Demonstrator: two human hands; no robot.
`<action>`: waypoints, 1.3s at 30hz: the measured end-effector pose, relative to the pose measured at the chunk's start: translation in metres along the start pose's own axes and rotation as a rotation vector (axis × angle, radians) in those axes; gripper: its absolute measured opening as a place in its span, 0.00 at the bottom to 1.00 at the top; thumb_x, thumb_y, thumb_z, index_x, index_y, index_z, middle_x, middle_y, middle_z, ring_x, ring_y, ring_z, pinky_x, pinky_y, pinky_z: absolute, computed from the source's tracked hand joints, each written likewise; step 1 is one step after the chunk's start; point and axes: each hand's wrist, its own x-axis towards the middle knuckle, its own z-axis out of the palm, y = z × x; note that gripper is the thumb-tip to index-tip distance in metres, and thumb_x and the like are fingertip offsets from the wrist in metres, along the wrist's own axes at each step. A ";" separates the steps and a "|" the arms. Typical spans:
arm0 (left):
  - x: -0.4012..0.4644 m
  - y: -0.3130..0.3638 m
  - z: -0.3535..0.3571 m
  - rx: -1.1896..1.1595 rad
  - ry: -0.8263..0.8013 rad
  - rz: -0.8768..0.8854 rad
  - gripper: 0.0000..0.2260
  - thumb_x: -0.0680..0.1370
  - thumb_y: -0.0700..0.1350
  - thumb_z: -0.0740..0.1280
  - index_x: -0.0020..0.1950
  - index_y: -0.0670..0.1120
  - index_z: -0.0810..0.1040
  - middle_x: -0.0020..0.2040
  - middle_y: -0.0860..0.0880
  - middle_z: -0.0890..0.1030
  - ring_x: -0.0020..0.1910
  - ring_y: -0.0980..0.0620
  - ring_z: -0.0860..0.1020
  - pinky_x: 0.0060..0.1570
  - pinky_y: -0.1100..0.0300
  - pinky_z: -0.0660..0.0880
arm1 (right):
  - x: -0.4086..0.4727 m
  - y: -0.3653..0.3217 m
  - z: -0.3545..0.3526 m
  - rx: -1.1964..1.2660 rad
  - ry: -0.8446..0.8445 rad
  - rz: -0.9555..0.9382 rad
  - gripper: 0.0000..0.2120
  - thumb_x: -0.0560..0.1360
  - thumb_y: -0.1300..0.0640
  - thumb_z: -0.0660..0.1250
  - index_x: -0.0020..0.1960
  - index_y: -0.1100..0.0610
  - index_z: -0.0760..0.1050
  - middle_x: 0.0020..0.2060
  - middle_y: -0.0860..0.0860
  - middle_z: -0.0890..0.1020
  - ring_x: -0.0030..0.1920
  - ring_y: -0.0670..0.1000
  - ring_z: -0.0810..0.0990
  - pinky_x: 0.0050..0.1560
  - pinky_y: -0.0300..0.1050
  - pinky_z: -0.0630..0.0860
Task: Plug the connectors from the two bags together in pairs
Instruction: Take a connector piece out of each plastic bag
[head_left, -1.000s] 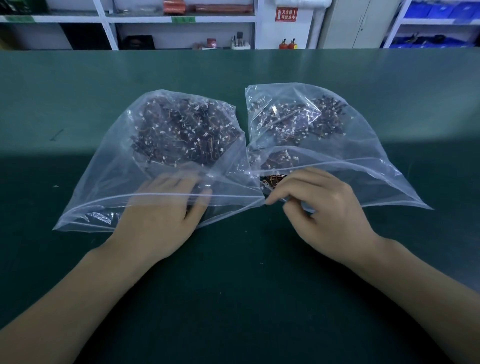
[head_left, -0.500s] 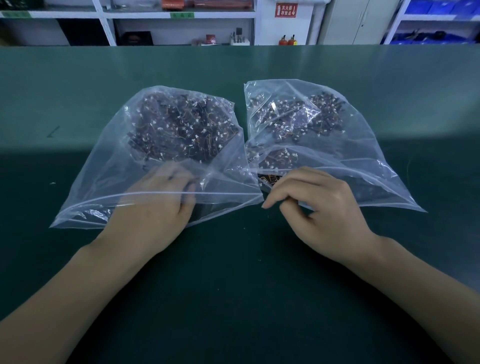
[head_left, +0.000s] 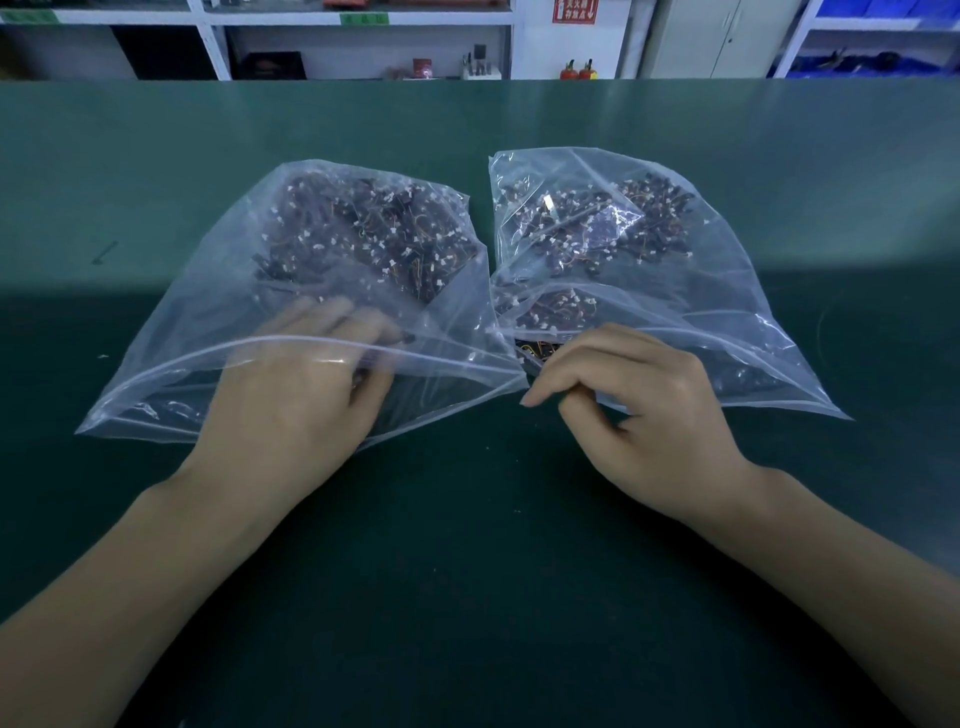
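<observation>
Two clear plastic bags lay side by side on the green table (head_left: 519, 597), each heaped with small wired connectors: the left bag (head_left: 171, 358) and the right bag (head_left: 737, 291). The left hand (head_left: 296, 400) reached inside the left bag's open mouth, its fingers blurred behind the plastic, so their grip could not be told. The right hand (head_left: 644, 410) sat at the right bag's mouth, fingers curled and thumb pinched to forefinger, though whether a connector was between them was unclear.

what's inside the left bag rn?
A heap of small wired connectors at the far end of the left bag, plus the left hand reaching in through its mouth. Its fingertips are blurred, so any grip is unclear.
</observation>
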 end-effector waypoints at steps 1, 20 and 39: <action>0.001 0.001 0.001 -0.033 0.027 0.032 0.08 0.86 0.49 0.64 0.56 0.48 0.82 0.46 0.49 0.82 0.47 0.43 0.81 0.45 0.45 0.79 | 0.000 0.000 0.000 0.000 -0.002 0.000 0.14 0.77 0.69 0.63 0.48 0.59 0.86 0.43 0.49 0.85 0.45 0.51 0.84 0.47 0.51 0.80; -0.013 0.026 0.021 -0.446 0.207 0.428 0.11 0.79 0.52 0.78 0.46 0.45 0.89 0.37 0.55 0.84 0.34 0.58 0.81 0.33 0.59 0.77 | -0.005 -0.003 0.006 0.165 -0.046 -0.050 0.05 0.80 0.57 0.76 0.51 0.59 0.86 0.41 0.47 0.82 0.35 0.40 0.73 0.38 0.34 0.69; -0.015 0.024 0.022 -0.421 0.258 0.336 0.05 0.82 0.45 0.73 0.47 0.47 0.86 0.40 0.58 0.80 0.33 0.60 0.75 0.31 0.61 0.73 | -0.004 -0.001 0.004 0.144 -0.049 0.006 0.05 0.82 0.58 0.72 0.51 0.59 0.85 0.44 0.46 0.83 0.36 0.38 0.71 0.41 0.27 0.66</action>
